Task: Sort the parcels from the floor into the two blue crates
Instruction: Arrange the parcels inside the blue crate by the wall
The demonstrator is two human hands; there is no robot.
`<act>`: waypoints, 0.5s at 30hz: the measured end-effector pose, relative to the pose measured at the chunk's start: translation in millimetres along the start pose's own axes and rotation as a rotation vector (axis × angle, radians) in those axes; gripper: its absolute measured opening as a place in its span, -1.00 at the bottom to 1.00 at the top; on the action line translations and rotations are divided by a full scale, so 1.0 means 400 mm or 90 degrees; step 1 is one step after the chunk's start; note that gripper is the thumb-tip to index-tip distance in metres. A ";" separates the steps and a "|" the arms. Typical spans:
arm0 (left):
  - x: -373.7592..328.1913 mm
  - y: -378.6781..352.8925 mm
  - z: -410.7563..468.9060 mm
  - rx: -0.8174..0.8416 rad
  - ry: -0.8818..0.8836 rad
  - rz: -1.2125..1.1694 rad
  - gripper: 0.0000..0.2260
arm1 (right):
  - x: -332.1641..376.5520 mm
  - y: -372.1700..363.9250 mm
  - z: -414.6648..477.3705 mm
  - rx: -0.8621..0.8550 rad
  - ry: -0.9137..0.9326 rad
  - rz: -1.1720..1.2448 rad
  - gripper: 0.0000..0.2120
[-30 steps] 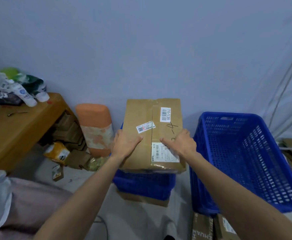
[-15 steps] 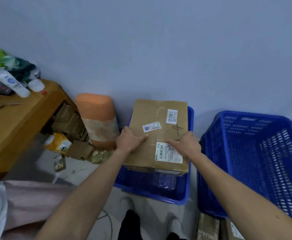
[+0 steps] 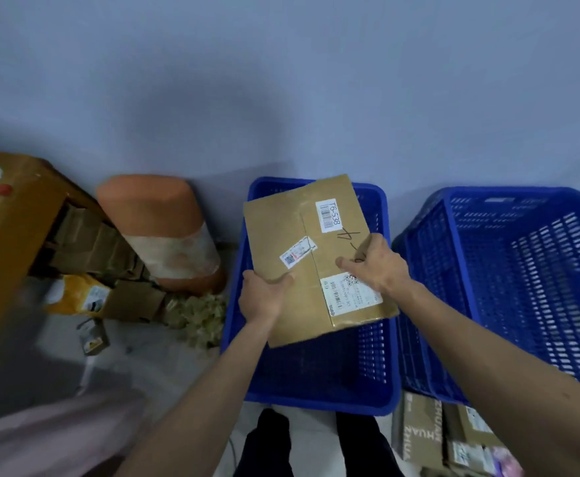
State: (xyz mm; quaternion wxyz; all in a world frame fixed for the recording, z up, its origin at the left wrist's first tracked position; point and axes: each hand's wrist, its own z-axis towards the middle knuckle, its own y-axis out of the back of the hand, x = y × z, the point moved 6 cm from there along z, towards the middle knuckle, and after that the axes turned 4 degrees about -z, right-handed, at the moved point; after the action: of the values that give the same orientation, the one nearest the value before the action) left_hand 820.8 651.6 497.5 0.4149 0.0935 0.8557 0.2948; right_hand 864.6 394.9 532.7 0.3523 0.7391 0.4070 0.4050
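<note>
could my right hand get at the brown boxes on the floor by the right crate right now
Probably not yet: the right hand is gripping the cardboard parcel. The floor boxes themselves lie uncovered.

Plain pale-blue wall, grey floor, wooden table at left

Dim, soft light; perhaps motion-blurred, warped edges.

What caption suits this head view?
Both hands, left hand and right hand, hold a cardboard parcel over the left blue crate.
</note>
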 end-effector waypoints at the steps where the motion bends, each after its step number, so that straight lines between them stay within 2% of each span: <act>1: -0.003 -0.006 -0.009 -0.016 0.014 -0.019 -0.34 | 0.008 0.016 0.020 -0.003 0.015 -0.013 -0.31; 5: -0.005 -0.043 -0.034 -0.027 0.067 -0.121 -0.36 | 0.038 0.085 0.081 -0.013 0.093 -0.077 -0.28; 8: -0.003 -0.066 -0.034 -0.020 0.116 -0.195 -0.29 | 0.083 0.140 0.114 -0.031 0.185 -0.127 -0.26; 13: 0.024 -0.117 -0.055 0.015 0.219 -0.375 -0.17 | 0.171 0.171 0.146 -0.036 0.293 -0.228 -0.34; 15: 0.042 -0.141 -0.065 0.033 0.251 -0.445 -0.28 | 0.195 0.162 0.153 -0.033 0.314 -0.251 -0.37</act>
State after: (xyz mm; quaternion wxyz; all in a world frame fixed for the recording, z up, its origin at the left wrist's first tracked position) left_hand 795.0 601.6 466.2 0.3153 -0.2511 0.9063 0.1268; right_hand 965.9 425.3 586.0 0.3337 0.5161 0.6050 0.5062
